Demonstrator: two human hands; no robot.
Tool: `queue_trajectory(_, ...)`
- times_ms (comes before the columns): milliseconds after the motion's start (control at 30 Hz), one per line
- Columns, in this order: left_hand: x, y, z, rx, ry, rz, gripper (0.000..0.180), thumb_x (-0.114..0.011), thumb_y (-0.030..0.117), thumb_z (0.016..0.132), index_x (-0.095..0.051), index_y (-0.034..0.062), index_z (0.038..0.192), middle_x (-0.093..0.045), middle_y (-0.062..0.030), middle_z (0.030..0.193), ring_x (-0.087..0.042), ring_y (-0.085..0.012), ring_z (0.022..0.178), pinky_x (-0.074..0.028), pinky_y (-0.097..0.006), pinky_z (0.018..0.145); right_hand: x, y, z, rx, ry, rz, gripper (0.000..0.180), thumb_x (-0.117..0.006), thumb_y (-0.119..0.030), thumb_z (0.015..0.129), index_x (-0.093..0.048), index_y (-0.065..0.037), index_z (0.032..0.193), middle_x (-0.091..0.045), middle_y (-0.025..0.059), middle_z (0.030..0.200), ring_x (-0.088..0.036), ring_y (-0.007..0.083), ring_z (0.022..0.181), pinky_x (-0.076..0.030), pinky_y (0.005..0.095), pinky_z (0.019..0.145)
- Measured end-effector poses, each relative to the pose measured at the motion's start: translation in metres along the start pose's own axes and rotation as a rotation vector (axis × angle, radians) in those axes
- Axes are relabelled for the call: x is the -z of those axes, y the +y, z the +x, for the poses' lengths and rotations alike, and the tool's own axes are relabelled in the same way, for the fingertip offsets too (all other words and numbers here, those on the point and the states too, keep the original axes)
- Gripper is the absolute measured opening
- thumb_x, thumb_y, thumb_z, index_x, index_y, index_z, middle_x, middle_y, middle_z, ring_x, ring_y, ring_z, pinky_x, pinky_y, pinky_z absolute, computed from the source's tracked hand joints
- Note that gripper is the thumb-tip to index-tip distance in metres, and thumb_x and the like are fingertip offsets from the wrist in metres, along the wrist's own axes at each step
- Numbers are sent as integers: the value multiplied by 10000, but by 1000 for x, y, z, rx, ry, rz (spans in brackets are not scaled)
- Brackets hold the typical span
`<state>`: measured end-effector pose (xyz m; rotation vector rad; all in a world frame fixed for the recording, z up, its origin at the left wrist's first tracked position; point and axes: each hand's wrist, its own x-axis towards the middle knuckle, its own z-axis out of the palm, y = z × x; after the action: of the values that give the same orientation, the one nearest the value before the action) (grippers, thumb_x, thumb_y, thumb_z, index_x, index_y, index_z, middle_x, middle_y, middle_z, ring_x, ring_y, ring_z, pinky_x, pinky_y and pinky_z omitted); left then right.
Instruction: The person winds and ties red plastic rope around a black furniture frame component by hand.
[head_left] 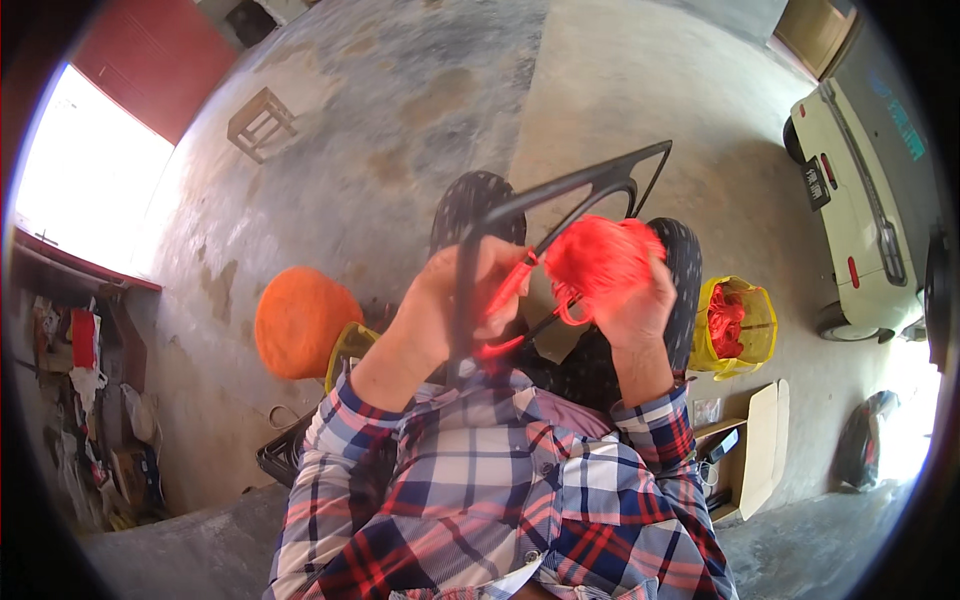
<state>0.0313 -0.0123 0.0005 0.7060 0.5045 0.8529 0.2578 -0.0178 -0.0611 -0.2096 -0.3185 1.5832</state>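
Over my lap is a black angular frame point(565, 187) with straight bars and a curved inner bar. My left hand point(468, 285) is closed round one side of it, where bright red cord point(512, 283) is wrapped along a bar. In my right hand point(640, 305) is a thick red bundle of cord point(600, 262), partly smeared by motion, with loops hanging from its lower side. The bundle is beside the curved bar; whether it touches the bar I cannot tell. Some right-hand fingers are hidden behind the bundle.
An orange round stool point(307, 322) stands to my left. A yellow bag point(757, 335) holding red material point(727, 318) and an open cardboard box point(765, 450) are to my right. Farther off are a small wooden stool point(262, 123), a parked vehicle point(850, 210) and a dark plastic bag point(866, 440).
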Motion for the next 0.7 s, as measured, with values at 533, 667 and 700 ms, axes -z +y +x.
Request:
queue_trajectory(533, 29, 10, 5, -155, 112, 45, 292, -647, 158, 894, -578, 71, 1164, -617, -131, 895, -533, -148, 563, -333, -242, 407, 18, -50, 14, 133, -99, 64, 405, -441, -381, 988, -521, -28, 1170, -593, 113, 921, -601, 262, 841, -459, 453, 937)
queue_trajectory(667, 29, 5, 3, -180, 212, 10, 321, -611, 210, 924, -588, 46, 1199, -633, -124, 896, -545, -154, 567, -352, -245, 404, -47, -21, -5, -15, 227, -198, 467, -596, -218, 907, -470, -9, 1306, -621, 122, 1113, -614, 254, 1031, -470, 413, 951)
queue_trajectory(700, 23, 5, 3, -149, 196, -5, 339, -597, 245, 932, -587, 29, 1192, -634, -118, 896, -542, -154, 564, -351, -245, 404, -48, -18, -9, -108, 74, -283, 509, -621, -149, 871, -451, -5, 1329, -616, 116, 1139, -612, 227, 1039, -473, 379, 937)
